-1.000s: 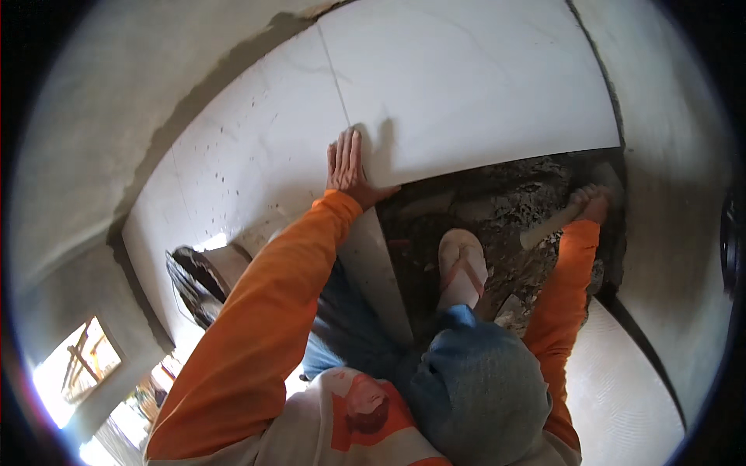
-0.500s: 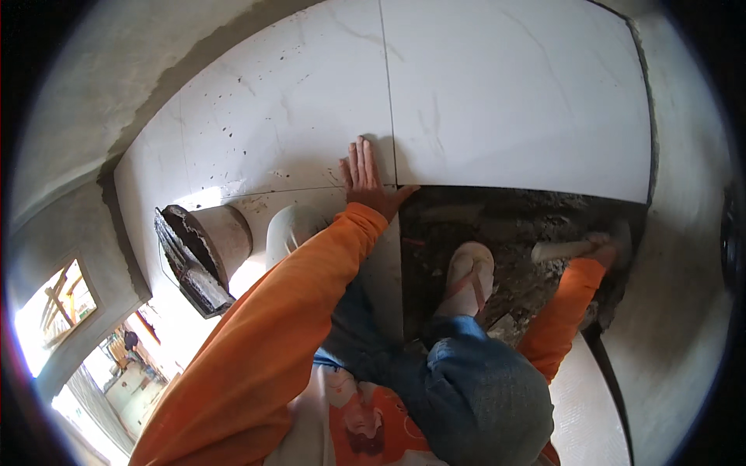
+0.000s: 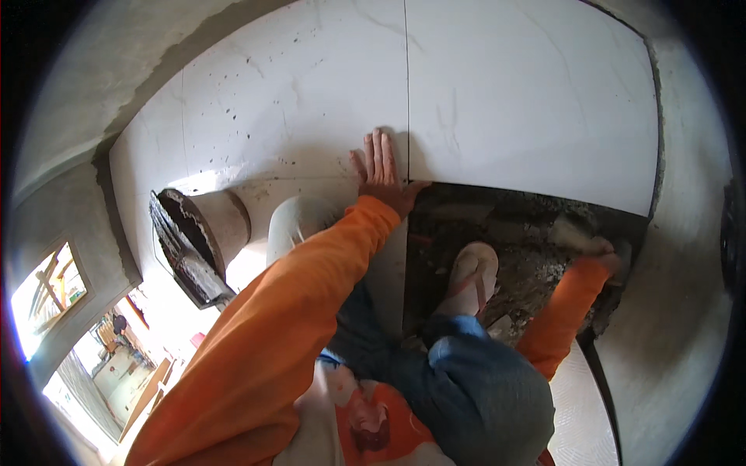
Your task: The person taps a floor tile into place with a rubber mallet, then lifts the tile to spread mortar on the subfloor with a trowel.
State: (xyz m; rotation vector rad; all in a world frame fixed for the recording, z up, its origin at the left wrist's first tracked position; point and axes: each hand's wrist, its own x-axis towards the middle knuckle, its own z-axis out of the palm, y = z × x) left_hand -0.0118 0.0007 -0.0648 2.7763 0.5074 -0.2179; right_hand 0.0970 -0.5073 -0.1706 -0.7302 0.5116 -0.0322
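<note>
My left hand (image 3: 381, 171) lies flat with fingers stretched on the white marbled floor tiles (image 3: 513, 93), near their joint and the corner of an untiled patch. On the right, my right hand (image 3: 600, 256) is closed round a hand tool with a thick, pale cylindrical end (image 3: 571, 233). A grey part shows on the other side of the fist. Motion blur hides the tool's exact kind. It is held over the dark, rough mortar bed (image 3: 513, 272), close to the wall and the tile's lower edge.
My sandalled foot (image 3: 472, 272) stands in the untiled patch. A mortar-crusted bucket (image 3: 206, 233) lies on its side at left, a dirty flat tool by its mouth. Grey plastered walls (image 3: 684, 311) curve round both sides. A pale textured tile (image 3: 583, 412) is at lower right.
The tool's pale end has swung upward in my right hand. My left hand remains pressed on the tile, while the whole view has shifted slightly.
</note>
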